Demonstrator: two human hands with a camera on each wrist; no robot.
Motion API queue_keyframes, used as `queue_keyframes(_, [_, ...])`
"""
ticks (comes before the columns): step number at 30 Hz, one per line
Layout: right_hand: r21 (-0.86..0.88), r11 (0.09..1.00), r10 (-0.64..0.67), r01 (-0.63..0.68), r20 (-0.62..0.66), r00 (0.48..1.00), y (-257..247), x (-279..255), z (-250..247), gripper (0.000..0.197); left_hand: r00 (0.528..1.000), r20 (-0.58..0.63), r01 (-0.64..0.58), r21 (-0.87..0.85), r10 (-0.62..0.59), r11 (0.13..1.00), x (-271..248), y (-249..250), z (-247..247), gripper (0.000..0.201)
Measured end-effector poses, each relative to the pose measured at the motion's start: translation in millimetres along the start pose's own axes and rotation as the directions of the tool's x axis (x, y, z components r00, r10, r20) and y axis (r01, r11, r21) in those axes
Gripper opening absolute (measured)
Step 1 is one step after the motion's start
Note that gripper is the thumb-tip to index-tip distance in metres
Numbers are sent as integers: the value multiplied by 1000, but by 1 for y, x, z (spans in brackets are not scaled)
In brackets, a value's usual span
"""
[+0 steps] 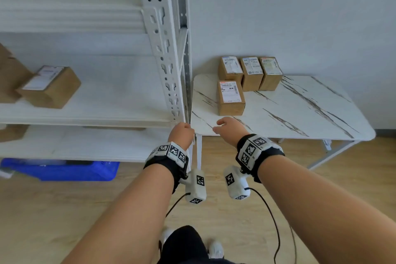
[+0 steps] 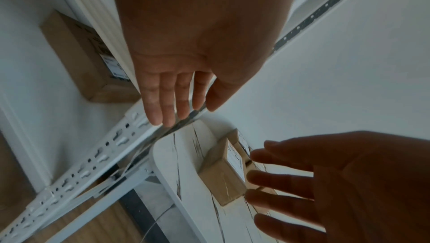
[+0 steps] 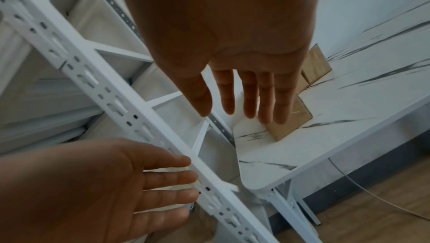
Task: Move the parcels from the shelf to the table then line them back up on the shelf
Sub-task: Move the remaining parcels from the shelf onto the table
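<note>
Several brown cardboard parcels with white labels stand on the marble-pattern table: three in a back row and one in front of them. Another parcel lies on the white shelf, with a further one cut off at the left edge. My left hand hovers at the shelf's front right corner, fingers straight and holding nothing. My right hand hangs over the table's near left edge just short of the front parcel, its fingers straight and empty.
The perforated shelf post rises between the shelf and the table, close to my left hand. A blue crate sits on the floor under the lowest board. The right half of the table holds no parcels.
</note>
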State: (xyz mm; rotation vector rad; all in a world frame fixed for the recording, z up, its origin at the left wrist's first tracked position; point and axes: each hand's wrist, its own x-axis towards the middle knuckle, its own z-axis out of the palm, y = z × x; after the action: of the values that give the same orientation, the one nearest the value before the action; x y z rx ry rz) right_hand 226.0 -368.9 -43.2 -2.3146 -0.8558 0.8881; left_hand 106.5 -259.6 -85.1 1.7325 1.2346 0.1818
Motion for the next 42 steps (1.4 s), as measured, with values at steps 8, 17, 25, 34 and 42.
queue_keyframes(8, [-36, 995, -89, 92, 63, 994, -72, -22, 70, 41, 995, -79, 59, -27, -61, 998, -23, -71, -92, 36])
queue_keyframes(17, [20, 991, -135, 133, 127, 983, -181, -48, 201, 42, 973, -189, 135, 12, -131, 991, -49, -180, -242, 41])
queue_keyframes(25, [39, 981, -192, 188, 134, 972, -270, -55, 276, 41, 960, -243, 119, -97, -139, 988, -45, -234, -351, 40])
queue_keyframes(34, [45, 975, -223, 219, 123, 967, -333, 2, 308, 44, 942, -289, 151, -87, -170, 985, 11, -252, -412, 42])
queue_keyframes(42, [99, 978, -198, 185, 148, 969, -385, 92, 312, 56, 902, -401, 154, -43, -158, 987, 101, -213, -450, 48])
